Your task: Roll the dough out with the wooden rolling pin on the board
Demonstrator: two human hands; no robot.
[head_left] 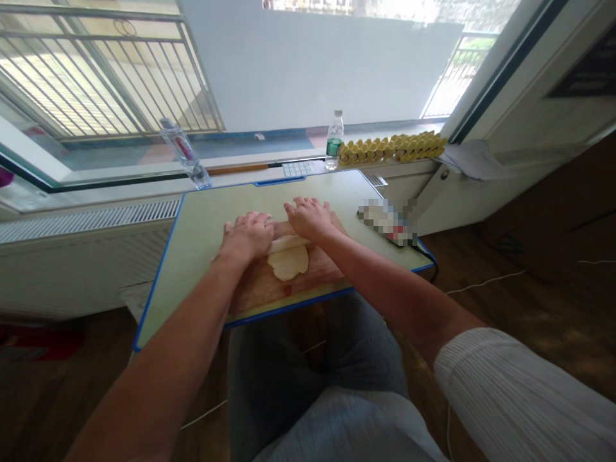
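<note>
Rolling pin and dough on a small table by a window. The left hand [246, 235] and right hand [308, 217] lie at the 2 ends of the rolling pin [289, 243], leaving its middle bare over the dough [289, 264]; this spacing probably spreads the pressure evenly. On each hand the fingers reach forward, slightly apart, and seem laid over the pin rather than clamped; contact beneath the palms cannot be told. The dough, a flat sheet with an uneven edge, lies on the wooden board [255, 290], on the person's side of the pin. The board rests near the table's [196, 221] close edge, presumably for downward reach with both arms extended. A partly blurred device [382, 221] lies toward the right edge, apart from the board, perhaps to keep it clean. On the sill beyond, 2 bottles, 1 tilted [184, 149] and 1 upright [333, 142], and yellow egg trays [392, 148] leave the table to the work.
</note>
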